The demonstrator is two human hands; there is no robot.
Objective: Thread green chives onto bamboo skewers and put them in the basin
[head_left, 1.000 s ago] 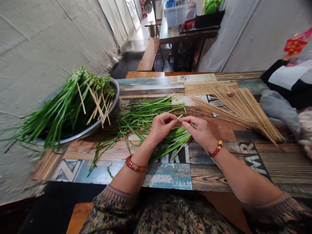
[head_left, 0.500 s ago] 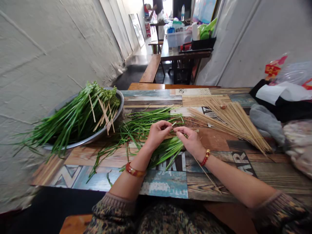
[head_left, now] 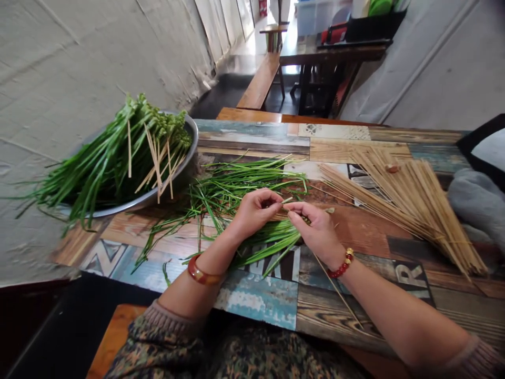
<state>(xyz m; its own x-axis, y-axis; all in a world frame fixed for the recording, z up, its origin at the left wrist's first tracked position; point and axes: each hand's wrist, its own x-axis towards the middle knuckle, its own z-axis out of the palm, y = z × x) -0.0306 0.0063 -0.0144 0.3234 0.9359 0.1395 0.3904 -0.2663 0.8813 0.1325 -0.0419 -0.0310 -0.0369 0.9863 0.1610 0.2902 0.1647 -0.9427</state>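
Over the table my left hand (head_left: 258, 209) pinches a chive stalk (head_left: 288, 200), whose pale end sticks out past thumb and forefinger. My right hand (head_left: 313, 223) is closed around a thin bamboo skewer (head_left: 339, 290); its long end slants down toward the table's near edge. The skewer's tip is hidden among the fingers. Both hands' fingertips nearly meet. Beneath and beside them lie cut green chives (head_left: 272, 245), partly covered by my hands. A looser pile of chives (head_left: 244, 176) spreads behind my left hand.
At the left, a metal basin (head_left: 193, 139) holds heaped chives with several skewers on top. A fan of bamboo skewers (head_left: 428, 202) lies to the right, near a grey cloth-like bundle (head_left: 477, 195). Beyond the patterned table (head_left: 260, 305) stand a bench (head_left: 260, 79) and another table.
The camera has tilted down and shifted, so the table sits higher in view. My hands stay together in the same pinch, with only slight finger movement.
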